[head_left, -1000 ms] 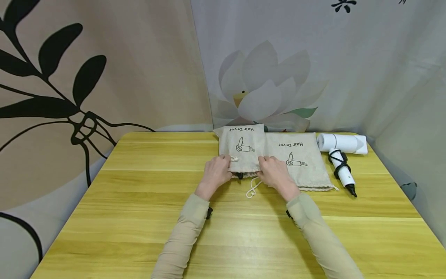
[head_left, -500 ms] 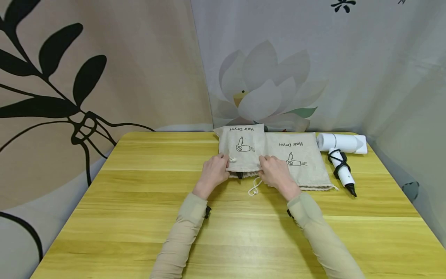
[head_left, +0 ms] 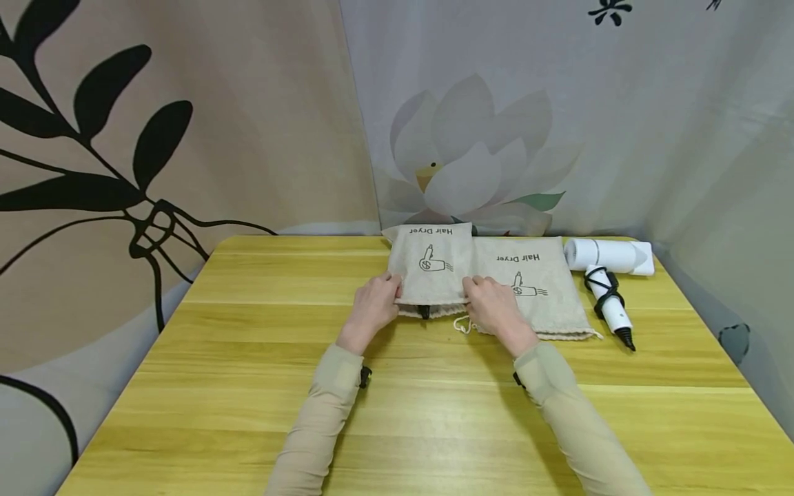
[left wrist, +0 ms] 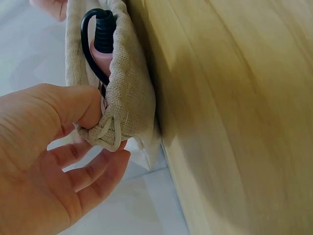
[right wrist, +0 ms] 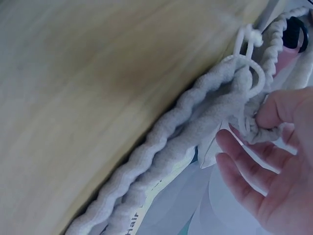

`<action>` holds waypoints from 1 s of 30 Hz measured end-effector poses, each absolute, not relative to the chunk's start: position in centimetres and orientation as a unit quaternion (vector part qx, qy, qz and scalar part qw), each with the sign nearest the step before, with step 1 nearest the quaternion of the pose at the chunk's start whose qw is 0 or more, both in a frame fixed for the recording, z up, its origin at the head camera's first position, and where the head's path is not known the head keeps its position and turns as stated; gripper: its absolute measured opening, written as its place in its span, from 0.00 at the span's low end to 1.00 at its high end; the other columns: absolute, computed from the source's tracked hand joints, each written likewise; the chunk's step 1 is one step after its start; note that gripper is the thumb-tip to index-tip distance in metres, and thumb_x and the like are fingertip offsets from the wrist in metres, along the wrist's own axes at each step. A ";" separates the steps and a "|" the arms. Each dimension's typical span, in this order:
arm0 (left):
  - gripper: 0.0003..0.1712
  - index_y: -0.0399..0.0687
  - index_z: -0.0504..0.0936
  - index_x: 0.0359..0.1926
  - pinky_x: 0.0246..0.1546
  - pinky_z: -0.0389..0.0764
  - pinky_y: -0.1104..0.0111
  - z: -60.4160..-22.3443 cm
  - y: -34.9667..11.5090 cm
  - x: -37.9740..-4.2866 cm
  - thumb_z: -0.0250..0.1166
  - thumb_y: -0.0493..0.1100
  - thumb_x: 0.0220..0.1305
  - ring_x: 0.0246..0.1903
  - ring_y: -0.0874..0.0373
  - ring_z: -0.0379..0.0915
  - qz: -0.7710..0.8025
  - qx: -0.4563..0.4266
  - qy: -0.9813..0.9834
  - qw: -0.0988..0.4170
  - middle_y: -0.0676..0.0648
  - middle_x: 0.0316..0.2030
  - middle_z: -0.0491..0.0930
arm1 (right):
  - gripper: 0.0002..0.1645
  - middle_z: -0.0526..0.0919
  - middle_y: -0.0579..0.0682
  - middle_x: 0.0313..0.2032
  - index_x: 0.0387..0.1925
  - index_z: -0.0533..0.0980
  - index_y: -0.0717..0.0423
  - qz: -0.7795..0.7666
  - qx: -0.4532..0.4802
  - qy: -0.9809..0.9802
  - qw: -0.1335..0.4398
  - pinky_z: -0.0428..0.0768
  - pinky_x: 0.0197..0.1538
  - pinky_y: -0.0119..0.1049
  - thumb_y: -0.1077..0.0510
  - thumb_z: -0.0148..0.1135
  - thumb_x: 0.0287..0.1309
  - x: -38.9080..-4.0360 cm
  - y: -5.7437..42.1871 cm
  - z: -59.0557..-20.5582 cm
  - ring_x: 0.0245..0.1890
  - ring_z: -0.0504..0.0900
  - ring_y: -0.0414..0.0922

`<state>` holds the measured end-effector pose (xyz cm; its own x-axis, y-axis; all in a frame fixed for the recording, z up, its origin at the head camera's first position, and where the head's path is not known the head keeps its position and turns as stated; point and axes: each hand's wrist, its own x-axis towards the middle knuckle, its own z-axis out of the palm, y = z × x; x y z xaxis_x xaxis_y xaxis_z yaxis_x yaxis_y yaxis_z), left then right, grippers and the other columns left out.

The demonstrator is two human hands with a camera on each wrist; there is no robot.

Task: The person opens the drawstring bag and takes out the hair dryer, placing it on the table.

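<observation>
A beige drawstring bag (head_left: 437, 282) printed "Hair Dryer" lies at the table's far edge, its mouth towards me. My left hand (head_left: 370, 303) pinches the left corner of the mouth between thumb and fingers. At the opposite corner, my right hand (head_left: 493, 306) grips the cloth near the white drawstring (head_left: 462, 324). Through the gaping mouth, the left wrist view shows a pink handle (left wrist: 101, 59) with a ribbed black cord end (left wrist: 104, 32); the rest of that appliance is hidden inside.
A second "Hair Dryer" bag (head_left: 546, 313) lies flat against the first one's right side. Farther right are a white appliance (head_left: 615, 311) wrapped in its black cord and a white roll (head_left: 608, 255). A printed curtain (head_left: 279, 124) hangs behind the wooden table (head_left: 279, 386).
My left hand has shifted slightly left, and the bag's mouth is stretched wider. The dangling drawstring loop has drawn up towards my right hand, which has barely moved.
</observation>
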<state>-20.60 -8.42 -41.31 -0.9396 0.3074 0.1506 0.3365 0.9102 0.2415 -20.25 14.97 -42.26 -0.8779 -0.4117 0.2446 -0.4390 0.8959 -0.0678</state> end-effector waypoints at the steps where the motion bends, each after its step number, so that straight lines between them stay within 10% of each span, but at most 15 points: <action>1: 0.13 0.47 0.74 0.28 0.22 0.70 0.69 -41.3 -8.5 -20.6 0.66 0.27 0.45 0.26 0.56 0.70 -0.134 -0.163 -0.976 0.052 0.49 0.29 0.74 | 0.11 0.77 0.50 0.27 0.33 0.73 0.56 0.062 0.221 -0.967 0.114 0.74 0.20 0.39 0.67 0.62 0.45 -20.2 15.0 -42.3 0.25 0.76 0.47; 30: 0.12 0.46 0.75 0.27 0.21 0.71 0.67 -41.3 -10.2 -20.7 0.66 0.27 0.46 0.27 0.55 0.71 -0.129 -0.142 -0.980 0.059 0.48 0.30 0.76 | 0.13 0.80 0.49 0.28 0.32 0.75 0.56 0.094 0.215 -0.967 0.098 0.75 0.21 0.38 0.73 0.57 0.44 -20.2 16.0 -41.9 0.27 0.79 0.48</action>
